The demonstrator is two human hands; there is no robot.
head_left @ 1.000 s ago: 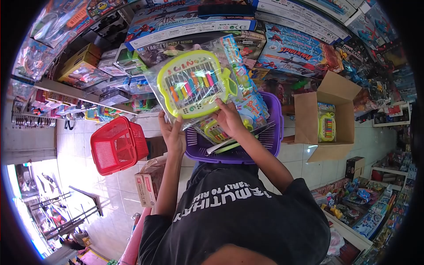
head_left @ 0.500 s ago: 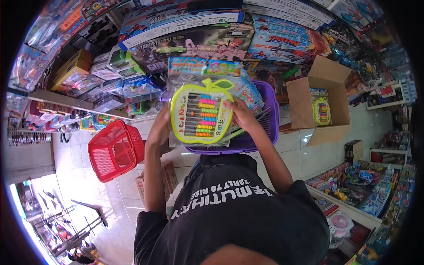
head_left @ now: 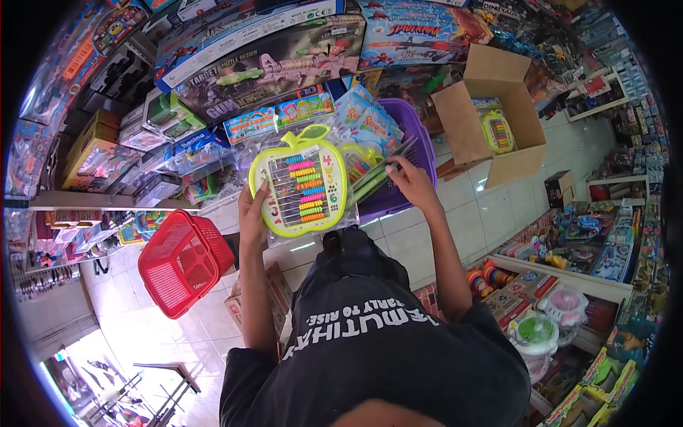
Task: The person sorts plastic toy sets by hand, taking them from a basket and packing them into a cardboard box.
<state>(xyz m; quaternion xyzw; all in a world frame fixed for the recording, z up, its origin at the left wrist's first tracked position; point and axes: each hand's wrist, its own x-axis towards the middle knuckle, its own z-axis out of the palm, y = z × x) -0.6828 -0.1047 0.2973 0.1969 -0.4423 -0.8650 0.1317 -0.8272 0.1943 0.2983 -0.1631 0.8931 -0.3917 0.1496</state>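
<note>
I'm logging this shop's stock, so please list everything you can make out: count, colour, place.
Apple-shaped abacus: one, lime green with multicoloured beads, bagged, just left of centre
Second abacus pack: one, lime green, partly hidden behind the first
Purple basket: one, purple, centre
Open carton: one, brown, right of the basket
Abacus pack in carton: one visible, lime green
Red basket: one visible, red, left
Gun box: one, dark, top
Spiderman box: one visible, blue, top
Fan-like items: at least two, white with green or pink, lower right
Shelved packages: uncountable, multicoloured, both sides
Shirt: one, black, white lettering, bottom
Left hand: one, bare, holding the first abacus
Right hand: one, bare, at the purple basket; grip unclear
</note>
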